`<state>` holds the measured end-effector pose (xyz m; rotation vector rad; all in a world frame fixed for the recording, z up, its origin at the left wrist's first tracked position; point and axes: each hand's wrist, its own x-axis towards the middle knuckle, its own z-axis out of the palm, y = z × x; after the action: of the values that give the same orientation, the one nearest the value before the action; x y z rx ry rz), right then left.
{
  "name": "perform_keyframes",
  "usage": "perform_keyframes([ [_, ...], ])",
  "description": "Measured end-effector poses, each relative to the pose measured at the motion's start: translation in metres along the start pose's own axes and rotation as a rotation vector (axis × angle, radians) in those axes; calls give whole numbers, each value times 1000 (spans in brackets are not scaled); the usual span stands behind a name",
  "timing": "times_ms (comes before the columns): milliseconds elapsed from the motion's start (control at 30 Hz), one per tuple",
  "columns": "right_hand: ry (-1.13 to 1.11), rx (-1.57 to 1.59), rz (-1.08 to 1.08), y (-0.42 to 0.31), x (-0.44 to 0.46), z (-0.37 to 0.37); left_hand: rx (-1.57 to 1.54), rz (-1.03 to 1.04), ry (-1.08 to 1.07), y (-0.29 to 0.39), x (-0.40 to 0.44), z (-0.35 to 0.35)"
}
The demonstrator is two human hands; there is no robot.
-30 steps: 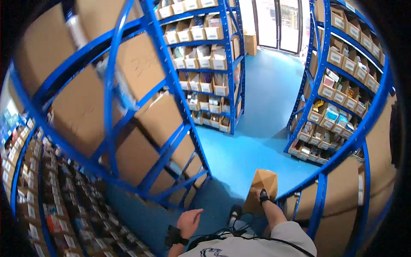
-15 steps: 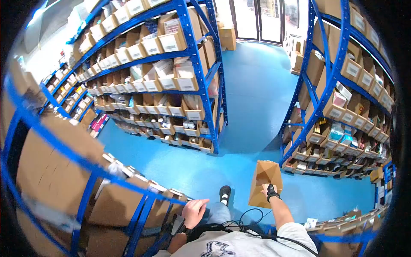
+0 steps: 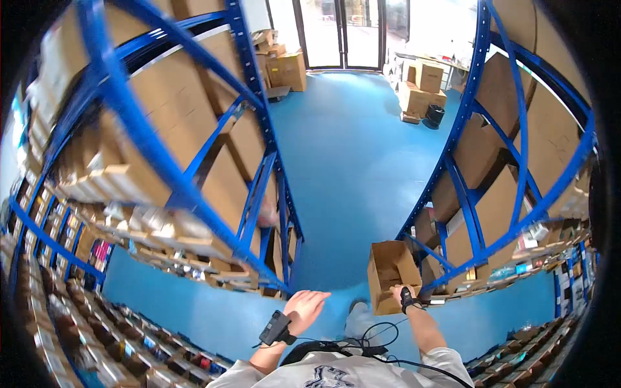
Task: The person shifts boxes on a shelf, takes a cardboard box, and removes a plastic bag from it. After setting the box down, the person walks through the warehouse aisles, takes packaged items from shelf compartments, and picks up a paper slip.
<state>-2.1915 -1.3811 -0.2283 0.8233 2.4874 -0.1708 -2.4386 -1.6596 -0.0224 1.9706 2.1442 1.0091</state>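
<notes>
My right hand [image 3: 402,295] grips the near edge of an open-topped cardboard box [image 3: 380,264], its fingers hooked over into the inside. The box hangs in front of me at the right, and its visible interior shows only bare cardboard. At the left, my left hand [image 3: 306,309] is in the air with its fingers stretched out and nothing in it. A black device is strapped to each wrist. Below the hands, a black cable [image 3: 381,333] loops in front of my waist.
Blue metal racks with cardboard bins stand close on both sides, the left rack [image 3: 213,239] and the right rack [image 3: 462,187]. Between them a blue floor [image 3: 349,161] runs toward glass doors [image 3: 343,32]. Stacked cartons [image 3: 424,97] and a black bin [image 3: 435,116] stand at the far right.
I have moved forward from the cross aisle into the passage between the racks, and the doors are nearer. The box has stayed in my right hand; my left hand remains free.
</notes>
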Motion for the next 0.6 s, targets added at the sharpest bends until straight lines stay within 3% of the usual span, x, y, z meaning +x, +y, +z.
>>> perform_keyframes([
  [67,11,195,61,24,45,-24,-41,24,-23,-22,57,16],
  [100,-4,491,213,26,54,-55,-32,17,-34,-30,85,22],
  [133,51,388,97,51,99,-25,-18,13,-42,-41,114,27],
  [233,-29,332,117,97,204,-29,-12,-116,-10,-75,184,48],
  [267,78,-54,-86,105,222,-51,28,-137,9,-82,210,44],
  [367,180,-4,-75,131,301,-89,80,-186,21,-111,270,31],
  [400,87,16,-143,140,326,-109,108,-204,39,-123,285,30],
  [433,91,294,-29,157,377,-81,95,-273,14,-135,298,28],
  [500,-104,927,306,172,426,-120,100,-327,45,-167,322,33],
  [533,-106,912,296,183,440,-143,102,-350,71,-184,337,37],
  [600,131,195,-37,194,455,-197,104,-400,89,-214,365,42],
])
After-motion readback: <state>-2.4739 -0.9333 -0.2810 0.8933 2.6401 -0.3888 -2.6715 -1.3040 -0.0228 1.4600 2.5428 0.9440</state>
